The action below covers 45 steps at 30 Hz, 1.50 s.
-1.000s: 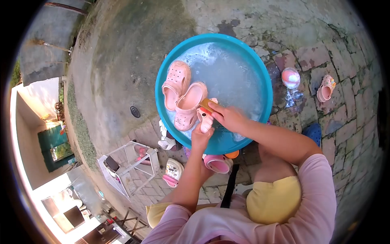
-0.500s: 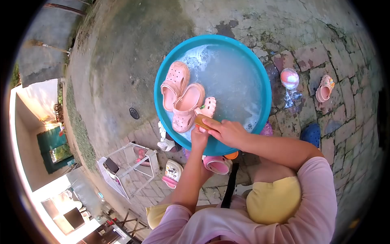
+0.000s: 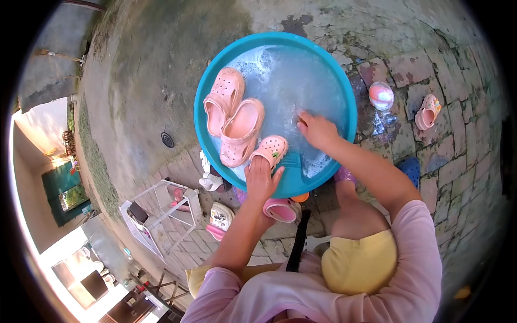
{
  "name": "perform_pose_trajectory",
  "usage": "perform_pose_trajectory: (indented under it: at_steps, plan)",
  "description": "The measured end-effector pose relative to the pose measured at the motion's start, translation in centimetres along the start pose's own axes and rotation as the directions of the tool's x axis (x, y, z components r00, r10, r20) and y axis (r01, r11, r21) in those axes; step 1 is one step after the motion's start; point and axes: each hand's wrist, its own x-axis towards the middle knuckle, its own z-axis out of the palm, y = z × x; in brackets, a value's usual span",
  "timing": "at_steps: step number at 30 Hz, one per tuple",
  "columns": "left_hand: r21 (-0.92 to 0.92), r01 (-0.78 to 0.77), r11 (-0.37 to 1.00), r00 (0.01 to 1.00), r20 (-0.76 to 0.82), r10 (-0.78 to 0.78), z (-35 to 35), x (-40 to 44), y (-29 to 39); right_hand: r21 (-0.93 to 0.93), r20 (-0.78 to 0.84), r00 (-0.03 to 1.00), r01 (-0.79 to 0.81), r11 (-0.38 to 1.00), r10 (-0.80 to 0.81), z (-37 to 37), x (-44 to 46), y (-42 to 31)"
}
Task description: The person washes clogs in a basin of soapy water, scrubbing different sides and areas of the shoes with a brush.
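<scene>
A small pink clog [image 3: 272, 149] with a green charm sits at the near side of the turquoise tub [image 3: 200, 94]. My left hand [image 3: 262, 179] has its fingers tucked inside the clog's opening, the thumb outside along the near side. My right hand [image 3: 321, 133] is at the cloudy, soapy water right of the clog, fingers curled and the fingertips partly under. Whatever they hold, if anything, is hidden; the wooden brush does not show. Two larger pink clogs, one farther [image 3: 226, 97] and one nearer [image 3: 243, 132], float side by side on the left.
Left of the tub lie a white sandal [image 3: 211, 176] and a white clog with charms [image 3: 219, 218]. A pink clog [image 3: 281, 211] rests below the rim. To the right are a ball [image 3: 381, 96], a small pink clog [image 3: 428, 113] and a blue clog [image 3: 411, 171]. A wire rack [image 3: 161, 215] stands left.
My right hand has moved away from the small clog to the water farther right, and the brush has gone from sight. My left hand has its fingers inside the clog.
</scene>
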Motion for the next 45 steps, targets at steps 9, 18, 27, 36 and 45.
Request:
perform_pose_trajectory:
  at_steps: [9,18,27,36,45]
  plan:
    - [0.045,-0.093,0.995,0.996,-0.003,0.093,0.6,0.7,-0.3,0.074,0.217,0.968,0.109,0.991,-0.123,1.6,-1.3,-6.0]
    - [-0.054,-0.078,0.995,0.997,-0.017,0.077,0.1,1.0,-0.1,-0.022,0.183,0.957,0.233,0.972,-0.225,2.1,-2.2,-5.0]
    - [-0.066,0.031,0.997,0.997,0.079,-0.026,1.1,0.5,-0.1,-0.027,0.104,0.958,0.273,0.962,-0.269,2.0,-3.5,-4.4]
    - [-0.110,0.021,0.994,0.995,0.101,-0.010,1.4,0.5,-0.4,0.018,0.192,0.954,0.229,0.973,-0.228,0.7,-6.1,-5.0]
    - [-0.072,0.040,0.997,0.998,0.045,-0.037,2.4,0.6,-1.0,-0.075,-0.178,0.980,-0.098,0.992,0.083,-0.5,3.6,0.1]
